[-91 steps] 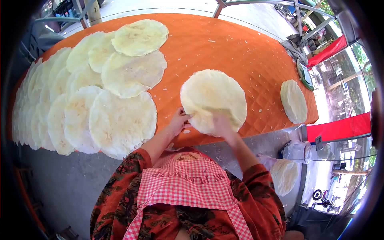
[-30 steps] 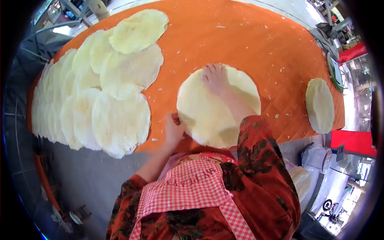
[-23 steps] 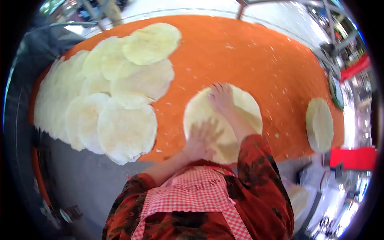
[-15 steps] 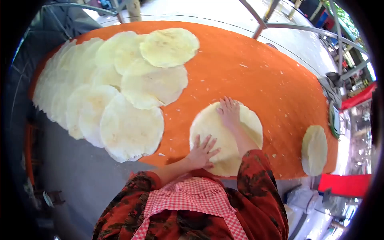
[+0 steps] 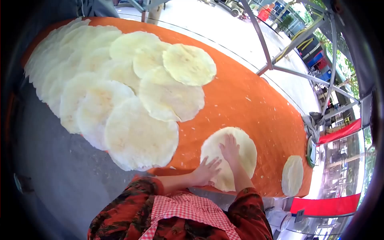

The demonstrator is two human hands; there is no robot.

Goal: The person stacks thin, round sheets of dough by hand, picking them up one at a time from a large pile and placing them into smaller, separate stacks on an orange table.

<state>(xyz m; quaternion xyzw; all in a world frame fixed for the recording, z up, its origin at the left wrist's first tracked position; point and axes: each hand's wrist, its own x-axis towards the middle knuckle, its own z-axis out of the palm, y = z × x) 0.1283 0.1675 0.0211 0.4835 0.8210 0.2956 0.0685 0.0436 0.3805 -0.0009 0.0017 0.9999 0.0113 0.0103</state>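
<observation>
A pale round flat sheet [image 5: 245, 150] lies on the orange cloth [image 5: 240, 108] near the table's front edge. My left hand [image 5: 206, 173] rests at the sheet's lower left edge, fingers spread and holding nothing. Flat on the sheet's upper middle is my right hand [image 5: 230, 150], its fingers extended. To the left, many similar round sheets overlap in rows; the nearest large one [image 5: 142, 134] reaches the front edge, and another [image 5: 189, 65] lies on top at the far side.
One smaller pale stack or sheet [image 5: 292, 176] sits at the table's right end. Metal frame bars [image 5: 298, 75] stand beyond the far edge. Grey floor [image 5: 76, 176] shows at the lower left, and a red band [image 5: 326, 205] at the right.
The view has turned and shifted, so the table appears tilted down to the right. My right hand lies a little lower from the sheet's far edge; my left hand stays at its near left edge.
</observation>
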